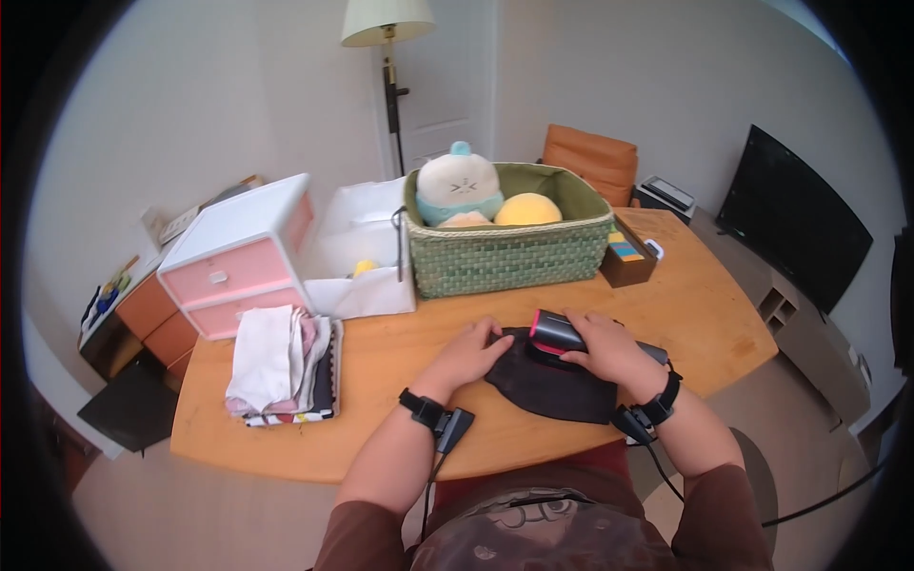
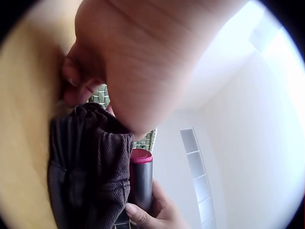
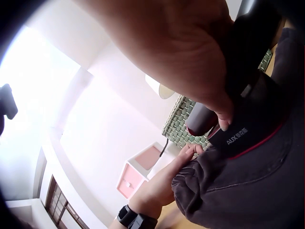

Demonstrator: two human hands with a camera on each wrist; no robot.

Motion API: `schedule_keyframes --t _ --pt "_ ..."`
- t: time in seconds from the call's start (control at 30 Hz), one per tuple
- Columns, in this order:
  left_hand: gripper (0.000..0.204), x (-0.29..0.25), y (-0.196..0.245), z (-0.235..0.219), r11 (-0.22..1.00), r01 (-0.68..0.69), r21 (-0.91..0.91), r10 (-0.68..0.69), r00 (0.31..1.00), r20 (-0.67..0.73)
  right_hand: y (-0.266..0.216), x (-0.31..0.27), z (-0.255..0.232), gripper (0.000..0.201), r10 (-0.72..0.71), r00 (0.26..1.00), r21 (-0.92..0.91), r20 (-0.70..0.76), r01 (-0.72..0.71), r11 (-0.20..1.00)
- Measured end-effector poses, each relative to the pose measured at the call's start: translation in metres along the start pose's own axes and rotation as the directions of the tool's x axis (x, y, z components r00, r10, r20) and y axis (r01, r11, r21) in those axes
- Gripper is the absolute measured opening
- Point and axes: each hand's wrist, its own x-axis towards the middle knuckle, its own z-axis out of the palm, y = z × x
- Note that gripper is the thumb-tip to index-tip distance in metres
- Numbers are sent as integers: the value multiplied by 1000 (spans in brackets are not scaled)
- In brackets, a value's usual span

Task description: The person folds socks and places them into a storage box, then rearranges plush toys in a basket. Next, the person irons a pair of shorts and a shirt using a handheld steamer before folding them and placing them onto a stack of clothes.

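Observation:
A dark brown-black garment [image 1: 557,390] with a gathered edge lies on the wooden table in front of me. My left hand [image 1: 466,357] pinches its far left edge, the fingers curled at the gathers in the left wrist view. My right hand [image 1: 609,350] grips a black handheld garment iron [image 1: 558,329] with red trim. The iron's head, lettered AUX [image 3: 245,131], rests flat on the cloth, its red rim along the fabric. The right palm hides part of the handle.
A green woven basket [image 1: 509,259] with plush toys stands behind the hands. To the left are folded clothes [image 1: 271,366], a pink-and-white drawer unit [image 1: 238,257] and a white fabric bin [image 1: 367,297]. A small brown box [image 1: 628,269] sits right of the basket on the table [image 1: 409,457].

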Motion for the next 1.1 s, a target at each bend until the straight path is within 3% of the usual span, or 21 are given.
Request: schedule_keyframes --t 0.1,0.17,0.2,0.27,0.37,0.6,0.77,0.97,1.1 --pt "40 -1 2 2 999 8 31 -7 1000 -10 -15 6 0 70 -3 1000 -17 -29 3 1000" --pt "40 -6 10 3 996 -9 90 16 997 -78 -25 13 3 76 83 994 -23 -77 -85 996" --pt "40 -5 5 6 996 0 88 7 997 -83 -26 20 10 77 69 986 -61 -155 -79 995" --pt "46 -2 -6 13 950 -229 211 270 943 -193 -26 30 13 76 105 988 -67 -116 -113 991" --pt "51 -1 -4 10 979 -159 130 171 981 -86 -29 39 10 74 162 985 -48 -64 -165 985" --pt "51 -1 4 0 986 -56 157 65 996 -55 -22 59 21 68 13 986 -40 -168 -20 999" --pt "46 7 -13 -2 994 -1 -105 -18 982 -188 -21 92 34 71 -100 972 -54 -215 90 994" --pt "44 14 -32 -6 991 -44 -125 13 972 -236 -31 107 37 71 -49 977 -64 -206 37 997" --pt "43 12 -27 -5 997 22 -78 -39 973 -226 -31 105 36 71 -61 981 -85 -187 45 995"
